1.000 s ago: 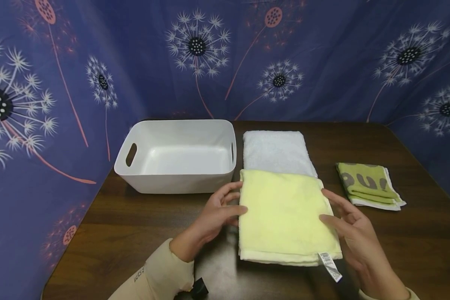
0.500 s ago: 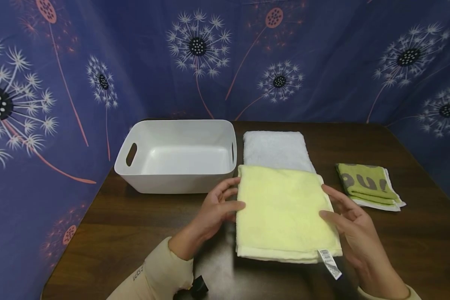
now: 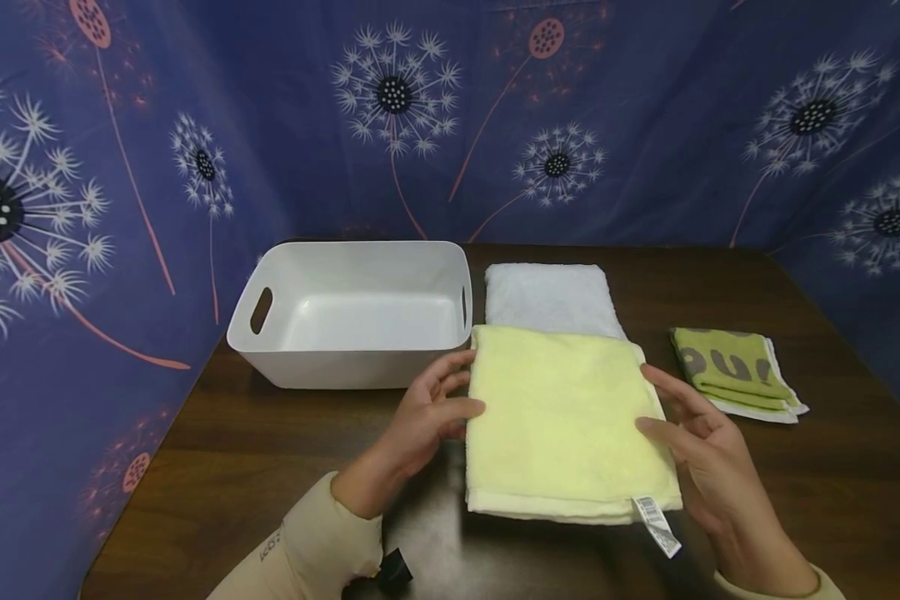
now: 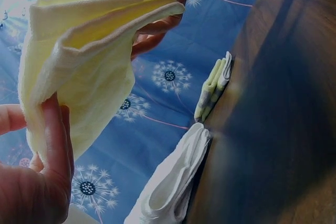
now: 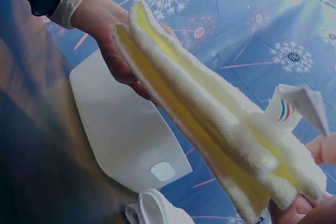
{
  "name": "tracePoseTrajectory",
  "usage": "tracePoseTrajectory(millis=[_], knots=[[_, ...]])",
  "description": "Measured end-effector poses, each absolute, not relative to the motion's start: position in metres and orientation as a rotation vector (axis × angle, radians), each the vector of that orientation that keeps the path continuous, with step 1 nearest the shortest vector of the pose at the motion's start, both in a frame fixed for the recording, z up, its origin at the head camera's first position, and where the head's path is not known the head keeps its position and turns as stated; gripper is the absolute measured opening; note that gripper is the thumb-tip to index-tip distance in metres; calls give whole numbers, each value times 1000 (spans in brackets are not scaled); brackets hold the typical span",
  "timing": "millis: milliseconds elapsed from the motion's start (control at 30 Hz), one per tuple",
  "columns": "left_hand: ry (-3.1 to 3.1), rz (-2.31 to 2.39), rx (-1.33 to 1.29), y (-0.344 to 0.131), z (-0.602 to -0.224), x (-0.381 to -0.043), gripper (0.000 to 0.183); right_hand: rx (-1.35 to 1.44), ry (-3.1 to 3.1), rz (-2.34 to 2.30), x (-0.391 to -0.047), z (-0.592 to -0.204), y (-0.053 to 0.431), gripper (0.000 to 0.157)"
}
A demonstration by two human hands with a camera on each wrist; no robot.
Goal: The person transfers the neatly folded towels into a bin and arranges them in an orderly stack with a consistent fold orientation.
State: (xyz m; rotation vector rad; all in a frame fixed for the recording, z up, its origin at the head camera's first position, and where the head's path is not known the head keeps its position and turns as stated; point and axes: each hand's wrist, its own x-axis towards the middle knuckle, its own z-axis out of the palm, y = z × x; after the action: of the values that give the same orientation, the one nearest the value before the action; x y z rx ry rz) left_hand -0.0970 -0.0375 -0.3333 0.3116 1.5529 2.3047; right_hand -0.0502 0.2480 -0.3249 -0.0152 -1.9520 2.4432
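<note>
A folded pale yellow towel (image 3: 562,417) is held up off the table between both hands. My left hand (image 3: 427,417) pinches its left edge, thumb on the upper face and fingers beneath. On the opposite edge my right hand (image 3: 708,458) grips it the same way. A white tag (image 3: 656,525) hangs from the towel's near right corner. In the left wrist view the towel (image 4: 89,61) shows its stacked layers, well above the tabletop. Behind it in the head view lies a folded white towel (image 3: 551,298), its near part hidden by the yellow one.
A white bin (image 3: 352,368) with handle holes stands at the back left, nothing in it. To the right lies a folded green towel (image 3: 735,371) with grey lettering. The dark wooden table (image 3: 270,450) meets a blue dandelion-print cloth (image 3: 645,192) at the back.
Both hands have carried the yellow towel slightly upward and to the left in the head view, covering more of the white towel. The grip stays the same.
</note>
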Motion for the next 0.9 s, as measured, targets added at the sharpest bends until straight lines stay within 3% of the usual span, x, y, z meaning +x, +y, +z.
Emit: tracePoseTrajectory(millis=[900], knots=[[1497,2372,328,-52,-318,-112,59,21,-1928,2482,-67,-300,226,55]])
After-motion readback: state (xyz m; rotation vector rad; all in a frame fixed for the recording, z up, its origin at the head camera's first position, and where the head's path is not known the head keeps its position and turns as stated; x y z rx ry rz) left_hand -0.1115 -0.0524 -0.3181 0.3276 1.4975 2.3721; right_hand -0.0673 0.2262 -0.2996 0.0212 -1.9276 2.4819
